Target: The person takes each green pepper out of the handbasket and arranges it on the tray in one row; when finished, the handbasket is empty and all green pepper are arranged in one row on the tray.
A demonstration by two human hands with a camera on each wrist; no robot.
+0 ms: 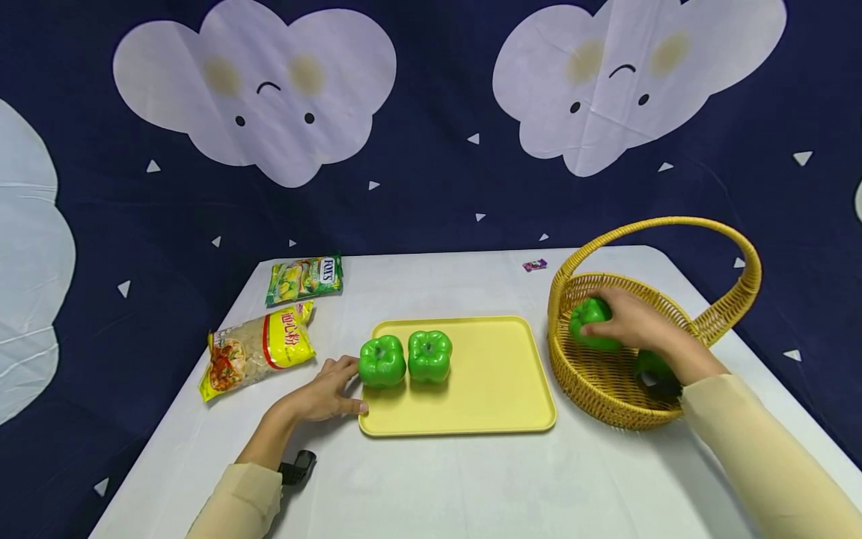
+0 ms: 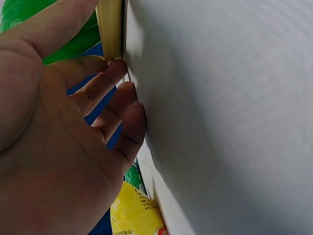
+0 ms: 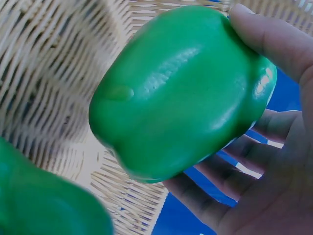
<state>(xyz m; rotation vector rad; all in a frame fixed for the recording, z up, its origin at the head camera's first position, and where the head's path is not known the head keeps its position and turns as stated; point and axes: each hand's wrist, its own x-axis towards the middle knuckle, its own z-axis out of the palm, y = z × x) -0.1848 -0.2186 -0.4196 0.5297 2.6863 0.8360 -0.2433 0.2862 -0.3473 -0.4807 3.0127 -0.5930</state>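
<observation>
Inside a wicker basket (image 1: 586, 385) with a tall handle, my right hand (image 1: 636, 322) grips a green bell pepper (image 1: 583, 320), thumb on one side and fingers on the other. Another green bell pepper (image 3: 44, 200) lies in the basket, partly hidden by my right forearm in the head view. My left hand (image 1: 326, 391) is at the left edge of a yellow tray (image 1: 498, 374), its loosely bent fingers touching the rim. Two green bell peppers stand side by side on the tray's left half: one (image 1: 381, 362) near the left hand, the other (image 1: 429, 357) just right of it.
A yellow noodle bag (image 1: 259, 348) lies to the left of the tray, with a green Fox's candy bag (image 1: 304, 279) behind it. Toward the table's back edge is a small purple wrapped candy (image 1: 535, 265). A dark cloud-patterned curtain (image 1: 431, 202) hangs behind the white table (image 1: 438, 486).
</observation>
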